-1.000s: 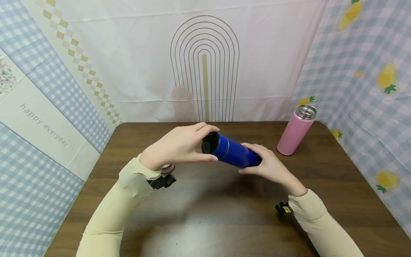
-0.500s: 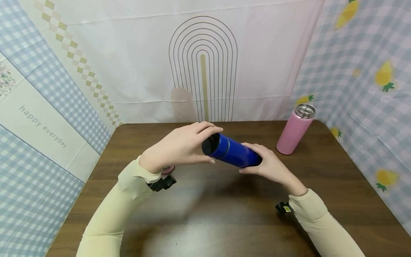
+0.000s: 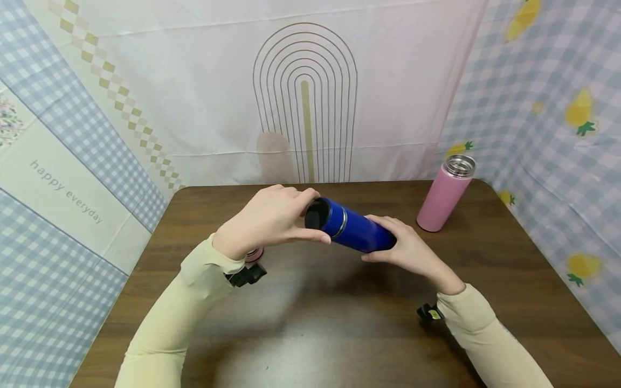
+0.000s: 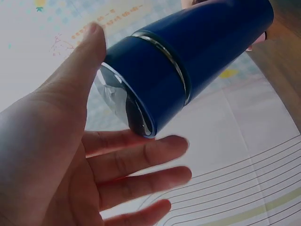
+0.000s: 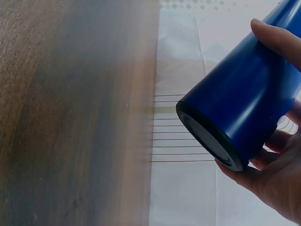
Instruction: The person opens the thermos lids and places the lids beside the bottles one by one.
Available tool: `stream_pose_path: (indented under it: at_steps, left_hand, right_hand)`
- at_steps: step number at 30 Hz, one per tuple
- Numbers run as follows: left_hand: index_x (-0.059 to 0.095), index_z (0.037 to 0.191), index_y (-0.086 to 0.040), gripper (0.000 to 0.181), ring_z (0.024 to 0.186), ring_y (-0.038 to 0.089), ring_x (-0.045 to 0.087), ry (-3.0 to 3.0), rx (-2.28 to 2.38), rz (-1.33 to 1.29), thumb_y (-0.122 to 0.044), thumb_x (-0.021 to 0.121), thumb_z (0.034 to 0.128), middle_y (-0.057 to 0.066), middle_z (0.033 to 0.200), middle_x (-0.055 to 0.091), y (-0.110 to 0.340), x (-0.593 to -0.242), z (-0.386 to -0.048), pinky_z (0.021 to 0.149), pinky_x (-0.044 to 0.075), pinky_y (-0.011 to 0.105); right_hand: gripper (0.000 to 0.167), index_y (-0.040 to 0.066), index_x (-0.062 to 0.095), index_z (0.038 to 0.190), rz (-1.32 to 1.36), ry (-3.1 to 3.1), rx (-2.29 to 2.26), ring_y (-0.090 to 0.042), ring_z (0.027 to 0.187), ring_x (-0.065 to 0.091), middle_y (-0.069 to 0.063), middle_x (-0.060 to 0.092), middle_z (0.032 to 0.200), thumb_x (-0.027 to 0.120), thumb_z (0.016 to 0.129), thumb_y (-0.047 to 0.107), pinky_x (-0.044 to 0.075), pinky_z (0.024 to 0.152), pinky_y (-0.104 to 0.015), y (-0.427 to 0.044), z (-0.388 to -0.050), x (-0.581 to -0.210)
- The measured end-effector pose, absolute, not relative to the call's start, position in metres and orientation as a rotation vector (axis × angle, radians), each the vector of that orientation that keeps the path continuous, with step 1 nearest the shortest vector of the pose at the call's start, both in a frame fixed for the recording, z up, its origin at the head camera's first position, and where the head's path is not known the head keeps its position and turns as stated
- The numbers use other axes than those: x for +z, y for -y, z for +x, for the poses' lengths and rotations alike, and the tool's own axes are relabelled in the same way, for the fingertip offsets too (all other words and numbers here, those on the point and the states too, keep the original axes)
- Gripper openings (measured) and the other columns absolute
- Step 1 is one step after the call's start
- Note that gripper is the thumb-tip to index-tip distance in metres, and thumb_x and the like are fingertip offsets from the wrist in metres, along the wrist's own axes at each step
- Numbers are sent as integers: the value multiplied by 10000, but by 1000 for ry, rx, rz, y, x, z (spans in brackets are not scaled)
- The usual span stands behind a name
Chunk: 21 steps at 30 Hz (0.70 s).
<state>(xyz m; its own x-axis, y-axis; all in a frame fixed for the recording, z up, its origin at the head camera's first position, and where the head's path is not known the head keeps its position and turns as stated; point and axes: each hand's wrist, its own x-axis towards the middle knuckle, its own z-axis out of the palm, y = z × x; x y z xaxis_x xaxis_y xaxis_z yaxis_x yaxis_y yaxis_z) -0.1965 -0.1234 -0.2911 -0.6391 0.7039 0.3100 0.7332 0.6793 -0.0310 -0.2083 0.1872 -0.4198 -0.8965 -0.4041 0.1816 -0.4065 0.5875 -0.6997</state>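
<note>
A blue vacuum flask [image 3: 364, 231] is held tilted above the table, its cap end toward the left and its black base toward the right. My right hand [image 3: 407, 250] grips the lower body, thumb on one side and fingers on the other, as the right wrist view [image 5: 277, 174] also shows. At the blue cap [image 4: 146, 77], my left hand [image 4: 61, 146] has its thumb beside the rim and its fingers spread loosely. A silver ring [image 4: 171, 61] shows between cap and body. The cap's top is dark and glossy.
A pink flask [image 3: 443, 199] without a lid stands upright at the back right of the brown wooden table [image 3: 310, 345]. Something round and pink [image 3: 254, 255] lies partly hidden behind the left wrist. Patterned cloths [image 3: 218, 97] hang around the table.
The left hand's thumb and fingers spread away from the cap, then came back near its rim. The seam below the cap now shows more silver. The right hand keeps its hold.
</note>
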Motion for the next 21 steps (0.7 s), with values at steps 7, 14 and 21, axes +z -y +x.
stream_pose_path:
  at_steps: [7, 14, 21]
  left_hand:
    - [604, 1306, -122, 828, 896, 181, 639, 2582, -156, -1184, -751, 688, 775, 10, 1084, 688, 125, -290, -196, 773, 530, 375]
    - [455, 1496, -126, 881, 1260, 218, 532, 2451, -296, -1504, -442, 867, 784, 73, 1389, 527, 127, -292, -197, 971, 515, 389]
    - [523, 1416, -111, 749, 1032, 146, 629, 2559, -267, -1384, -521, 783, 846, 23, 1247, 607, 124, -290, -195, 846, 553, 343]
  right_hand:
    - [848, 265, 524, 1454, 718, 2789, 1231, -358, 1226, 534, -95, 576, 1381, 911, 721, 441, 447, 965, -627, -187, -209, -419]
    - [839, 273, 523, 1454, 731, 2794, 1214, -358, 1229, 529, -101, 570, 1386, 901, 729, 457, 452, 958, -628, -188, -209, -419]
    - [828, 276, 515, 1459, 725, 2813, 1218, -364, 1217, 532, -107, 568, 1380, 889, 745, 465, 458, 950, -634, -188, -208, -422]
